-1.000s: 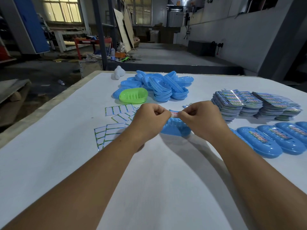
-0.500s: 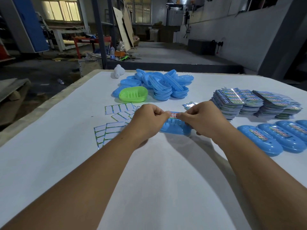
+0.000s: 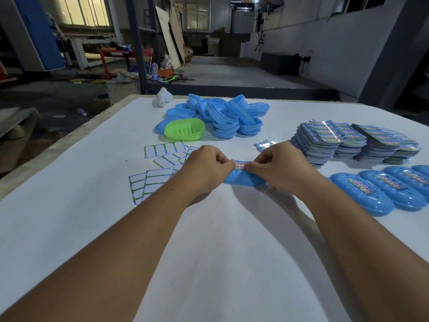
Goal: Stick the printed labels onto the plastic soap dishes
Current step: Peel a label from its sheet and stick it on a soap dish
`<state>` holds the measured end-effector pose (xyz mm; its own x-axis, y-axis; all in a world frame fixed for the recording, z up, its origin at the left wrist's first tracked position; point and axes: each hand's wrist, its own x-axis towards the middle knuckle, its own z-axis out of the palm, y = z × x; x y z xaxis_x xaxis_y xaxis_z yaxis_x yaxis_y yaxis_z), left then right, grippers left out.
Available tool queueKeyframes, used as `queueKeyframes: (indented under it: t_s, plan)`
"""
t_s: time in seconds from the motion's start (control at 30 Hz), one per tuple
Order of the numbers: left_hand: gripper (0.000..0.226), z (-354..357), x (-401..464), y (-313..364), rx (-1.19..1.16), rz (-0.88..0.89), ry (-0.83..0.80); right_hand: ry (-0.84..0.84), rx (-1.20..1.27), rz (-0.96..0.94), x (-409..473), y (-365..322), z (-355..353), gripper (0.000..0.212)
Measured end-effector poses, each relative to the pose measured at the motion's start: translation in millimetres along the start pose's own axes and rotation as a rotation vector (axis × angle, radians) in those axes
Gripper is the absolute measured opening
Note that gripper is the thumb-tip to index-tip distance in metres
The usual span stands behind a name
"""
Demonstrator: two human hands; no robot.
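Blue soap dish (image 3: 243, 178) between hands, left (image 3: 205, 169) and right (image 3: 277, 168) pinching label (image 3: 240, 165) ends.

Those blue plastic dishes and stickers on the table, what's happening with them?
A person is sticking labels on soap dishes. Both hands, left hand and right hand, pinch the ends of a printed label over a blue soap dish on the white table. Finished labelled dishes lie in a row to the right, unlabelled ones are piled behind, beside stacks of labels.
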<state>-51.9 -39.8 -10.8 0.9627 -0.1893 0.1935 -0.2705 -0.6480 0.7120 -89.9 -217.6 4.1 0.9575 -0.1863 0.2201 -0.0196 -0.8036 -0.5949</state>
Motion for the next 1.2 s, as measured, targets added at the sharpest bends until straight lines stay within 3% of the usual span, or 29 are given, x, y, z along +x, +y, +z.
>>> queueKeyframes:
  t_s: [0.8,1.0,1.1,1.2]
  plan:
    - [0.025,8,0,3,0.200,0.095,0.118,0.073,-0.192,-0.007,-3,-11,6,0.037]
    - [0.030,10,2,1,0.205,0.101,0.160,0.124,-0.391,-0.030,3,-17,2,0.041]
    - [0.037,8,3,-2,0.202,0.095,0.139,0.088,-0.370,-0.008,2,-13,-1,0.051]
    - [0.036,9,1,-2,0.181,0.123,0.121,-0.008,-0.299,-0.112,-2,-10,-2,0.044]
